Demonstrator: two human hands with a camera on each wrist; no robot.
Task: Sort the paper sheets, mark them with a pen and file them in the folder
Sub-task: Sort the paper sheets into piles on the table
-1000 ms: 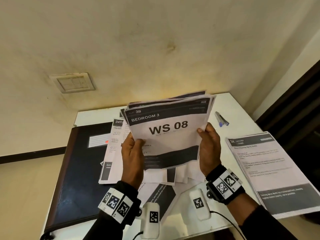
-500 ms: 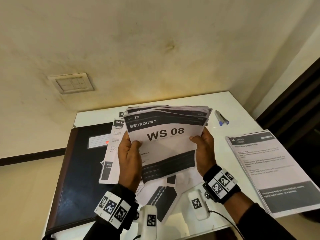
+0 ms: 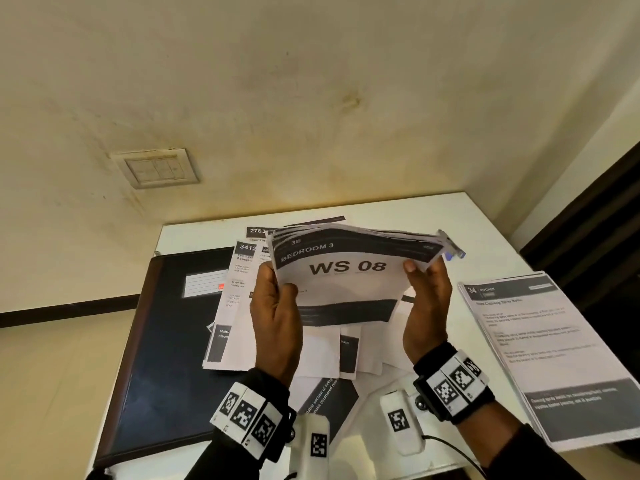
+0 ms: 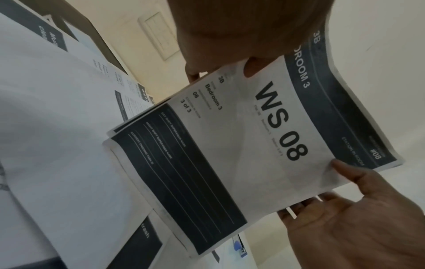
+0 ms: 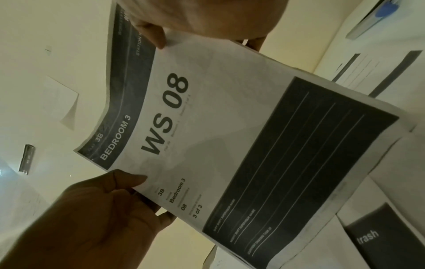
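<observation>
Both hands hold a stack of printed sheets (image 3: 346, 282) above the white table (image 3: 398, 213); the top sheet reads "WS 08, BEDROOM 3". My left hand (image 3: 275, 310) grips the stack's left edge, thumb on top (image 4: 250, 67). Gripping the right edge is my right hand (image 3: 427, 306), its thumb on the top sheet (image 5: 158, 40). More loose sheets (image 3: 235, 306) lie scattered on the table below. A dark closed folder (image 3: 166, 341) with a white label lies at the left. A grey pen with a blue cap (image 3: 453, 252) peeks out behind the stack's right corner.
A separate pile headed "34 KITCHEN" (image 3: 540, 348) lies at the table's right edge. The table stands against a cream wall with a switch plate (image 3: 156, 168). A dark doorway or furniture edge (image 3: 595, 220) is at the right.
The held stack has come down and tipped flatter, its top edge leaning away from me. Both hands kept their hold and sank with it.
</observation>
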